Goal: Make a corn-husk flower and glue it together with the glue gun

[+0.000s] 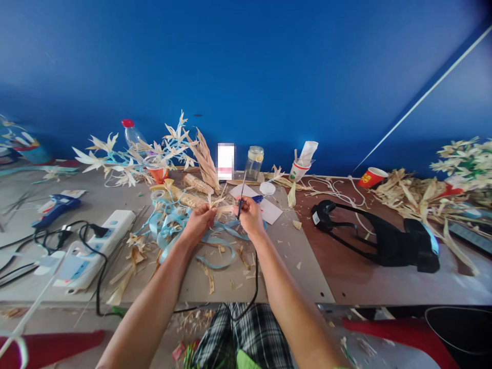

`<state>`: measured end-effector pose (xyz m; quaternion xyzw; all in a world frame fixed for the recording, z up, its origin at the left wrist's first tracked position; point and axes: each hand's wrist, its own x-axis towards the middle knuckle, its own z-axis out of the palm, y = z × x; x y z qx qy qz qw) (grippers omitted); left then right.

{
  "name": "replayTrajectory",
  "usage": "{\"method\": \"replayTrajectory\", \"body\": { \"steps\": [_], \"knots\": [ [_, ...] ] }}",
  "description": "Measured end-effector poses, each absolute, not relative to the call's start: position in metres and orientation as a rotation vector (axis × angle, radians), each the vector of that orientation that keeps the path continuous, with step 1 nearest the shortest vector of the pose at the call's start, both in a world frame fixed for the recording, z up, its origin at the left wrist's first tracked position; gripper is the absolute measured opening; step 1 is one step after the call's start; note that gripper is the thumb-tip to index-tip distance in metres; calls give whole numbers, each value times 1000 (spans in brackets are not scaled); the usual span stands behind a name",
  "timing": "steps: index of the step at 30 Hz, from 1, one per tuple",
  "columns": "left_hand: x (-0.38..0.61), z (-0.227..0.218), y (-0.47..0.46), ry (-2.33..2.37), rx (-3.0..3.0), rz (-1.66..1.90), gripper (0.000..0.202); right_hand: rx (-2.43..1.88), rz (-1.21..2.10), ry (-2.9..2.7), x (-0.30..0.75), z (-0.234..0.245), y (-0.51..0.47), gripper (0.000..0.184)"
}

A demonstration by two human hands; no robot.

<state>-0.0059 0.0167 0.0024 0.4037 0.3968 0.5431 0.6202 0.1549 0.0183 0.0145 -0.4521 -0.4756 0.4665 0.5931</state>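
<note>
My left hand [200,221] is closed in a pinch on a pale corn husk strip [224,209], which stretches across toward the other hand. Small pointed husk tips stick up by its fingers. Fingers of my right hand [249,214] are wrapped round a thin, dark, pointed tool [242,195] that stands almost upright beside the strip's right end; its exact kind is unclear. Light blue ribbon [169,225] lies looped around and below my hands, among husk scraps. Corn cobs [186,197] lie just beyond the left hand.
Husk flowers [126,166] stand at the back left, near a blue glue gun [57,209] and a white power strip [102,246] with black cables. Behind the hands is a clear lidded bottle [254,163]. A black strapped headset [376,233] lies right, before a red paper cup [372,177].
</note>
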Motion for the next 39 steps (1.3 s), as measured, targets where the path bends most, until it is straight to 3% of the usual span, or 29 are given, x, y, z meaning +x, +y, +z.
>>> {"method": "replayTrajectory", "body": {
  "steps": [10,18,23,29,34,39],
  "knots": [
    [-3,9,17,754,724,1358,15,-1044,1157,-1063,163,23,16,46],
    [-6,4,17,736,871,1306,26,-1080,1109,-1134,162,21,17,49],
    [-6,3,17,754,945,1299,22,-1084,1096,-1146,162,21,16,47],
    [-7,5,15,761,1029,1237,28,-1099,1050,-1177,163,20,17,47],
    [-5,9,12,749,996,1215,49,-1098,1028,-1172,165,21,18,46],
    [-6,7,16,754,883,1305,26,-1111,1033,-1169,166,22,18,46]
  ]
}}
